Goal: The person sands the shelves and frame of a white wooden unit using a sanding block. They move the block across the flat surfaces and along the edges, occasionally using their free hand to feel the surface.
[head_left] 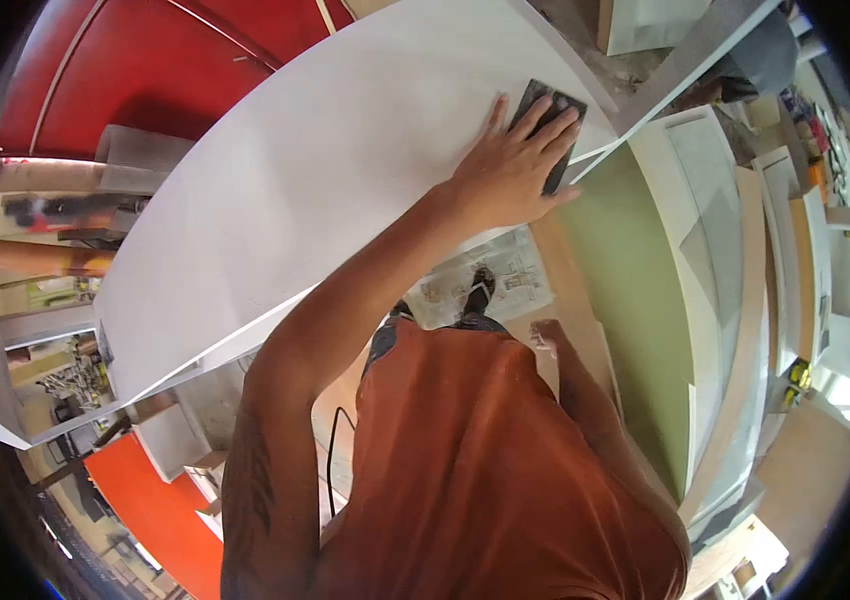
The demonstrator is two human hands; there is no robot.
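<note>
My left hand [515,165] reaches across a large white panel [305,150] and lies on a dark sanding block [557,110]. The fingers are spread over the block and press it flat near the panel's right end. The panel has one long curved edge and a smooth, pale surface. My right hand [545,336] hangs low beside my body. It looks loosely open and nothing shows in it, though its fingers are small and partly hidden.
Red panels [145,60] stand at the upper left. A green-faced board [635,290] and several pale boards [720,230] are on the right. An orange panel [150,510] lies at the lower left. A stained sheet [515,275] is on the floor by my feet.
</note>
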